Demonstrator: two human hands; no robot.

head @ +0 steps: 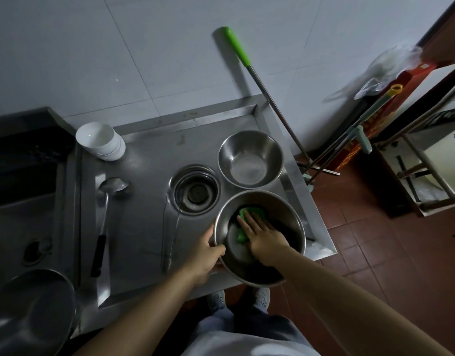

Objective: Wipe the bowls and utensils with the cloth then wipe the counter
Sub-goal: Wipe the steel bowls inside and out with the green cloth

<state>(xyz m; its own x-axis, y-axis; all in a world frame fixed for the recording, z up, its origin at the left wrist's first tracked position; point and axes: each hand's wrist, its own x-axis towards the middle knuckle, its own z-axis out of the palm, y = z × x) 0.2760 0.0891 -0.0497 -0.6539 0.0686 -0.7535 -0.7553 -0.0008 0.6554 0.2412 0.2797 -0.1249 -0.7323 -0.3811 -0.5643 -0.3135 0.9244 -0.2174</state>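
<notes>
A large steel bowl (293,222) sits at the counter's front right corner, tilted toward me. My left hand (205,255) grips its left rim. My right hand (262,235) lies flat inside it, fingers spread, pressing a green cloth (243,236) against the bowl's bottom. A second steel bowl (250,159) stands upright behind it. A stack of white bowls (100,141) stands at the back left. A steel ladle (105,204) with a black handle lies on the left part of the steel counter (144,227). Long metal tongs (171,227) lie beside the drain.
A round drain fitting (194,192) is set into the counter's middle. A sink (23,201) lies to the left, with a steel pan (28,312) at the front left. A green-handled mop pole (249,73) leans on the tiled wall. Clutter and a stool stand at right.
</notes>
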